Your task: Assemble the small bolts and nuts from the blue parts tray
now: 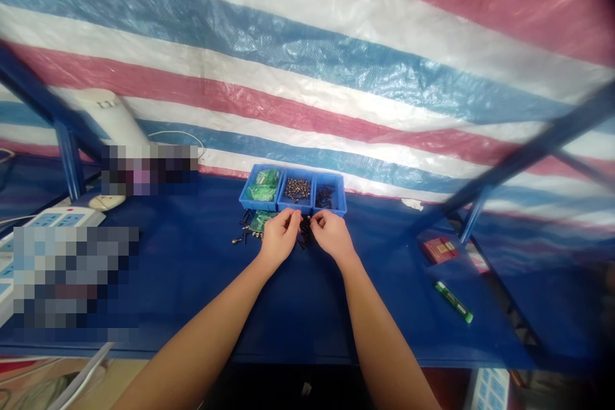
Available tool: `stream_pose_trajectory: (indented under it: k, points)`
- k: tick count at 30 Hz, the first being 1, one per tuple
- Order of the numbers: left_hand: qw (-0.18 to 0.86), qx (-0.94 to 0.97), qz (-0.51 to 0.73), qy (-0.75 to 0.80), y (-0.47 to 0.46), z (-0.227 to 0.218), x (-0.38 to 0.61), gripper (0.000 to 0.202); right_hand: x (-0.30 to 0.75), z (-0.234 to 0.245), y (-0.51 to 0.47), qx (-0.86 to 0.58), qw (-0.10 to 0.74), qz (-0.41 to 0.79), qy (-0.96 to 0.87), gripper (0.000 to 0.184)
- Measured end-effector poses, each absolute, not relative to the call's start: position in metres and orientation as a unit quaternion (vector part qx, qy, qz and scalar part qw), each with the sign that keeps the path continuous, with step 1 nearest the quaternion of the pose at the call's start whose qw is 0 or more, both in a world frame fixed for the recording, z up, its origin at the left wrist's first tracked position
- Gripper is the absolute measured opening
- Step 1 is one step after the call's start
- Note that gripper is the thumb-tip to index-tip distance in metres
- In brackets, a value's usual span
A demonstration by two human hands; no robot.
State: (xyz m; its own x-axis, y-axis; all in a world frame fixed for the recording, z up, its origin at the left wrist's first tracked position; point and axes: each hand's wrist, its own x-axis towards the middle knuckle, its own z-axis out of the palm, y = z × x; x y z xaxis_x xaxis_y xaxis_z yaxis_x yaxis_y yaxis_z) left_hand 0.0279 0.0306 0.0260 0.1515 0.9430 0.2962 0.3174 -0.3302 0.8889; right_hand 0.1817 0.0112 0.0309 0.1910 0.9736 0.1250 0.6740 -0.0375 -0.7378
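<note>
My left hand (278,235) and my right hand (330,234) rest close together on the blue table top (192,269), fingers pinched over a small pile of dark screws (303,235). What each pinch holds is too small to name. Just beyond the hands stand three blue bins in a row: the left bin (262,187) holds green circuit boards, the middle bin (296,191) brownish screws, the right bin (328,196) dark screws. A green circuit board (260,220) and several loose screws (241,230) lie left of my left hand.
A striped red, white and blue tarp (307,64) hangs behind the table. A white power strip (62,218) and a white lamp base (108,202) sit at the left. A red box (439,249) and a green stick-shaped object (453,302) lie at the right, near blue frame bars (519,160).
</note>
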Motion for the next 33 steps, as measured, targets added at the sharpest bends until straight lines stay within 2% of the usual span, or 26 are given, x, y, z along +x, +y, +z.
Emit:
stream_pose_trajectory:
  k: [3,8,11,20,25,30,33]
  points:
    - [0.362,0.661,0.469,0.46,0.031,0.025,0.03,0.025,0.173,0.035,0.012,-0.607,0.461,0.31,-0.569,0.019]
    - [0.381,0.654,0.483,0.441,0.03,0.027,0.03,0.024,0.162,0.033,0.014,-0.542,0.538,0.415,-0.494,0.023]
    - [0.377,0.666,0.474,0.436,0.029,0.028,0.029,0.028,0.16,0.032,0.015,-0.522,0.555,0.471,-0.444,0.027]
    - [0.423,0.675,0.46,0.392,0.029,0.02,0.032,0.03,0.161,0.033,0.014,-0.48,0.598,0.494,-0.41,0.035]
    - [0.431,0.653,0.489,0.385,0.031,0.019,0.031,0.024,0.159,0.029,0.015,-0.48,0.57,0.512,-0.428,0.039]
    - [0.466,0.602,0.537,0.364,0.034,0.019,0.03,0.021,0.159,0.033,0.015,-0.466,0.588,0.493,-0.439,0.026]
    - [0.474,0.587,0.552,0.356,0.035,0.021,0.03,0.022,0.161,0.036,0.013,-0.447,0.597,0.485,-0.457,0.026]
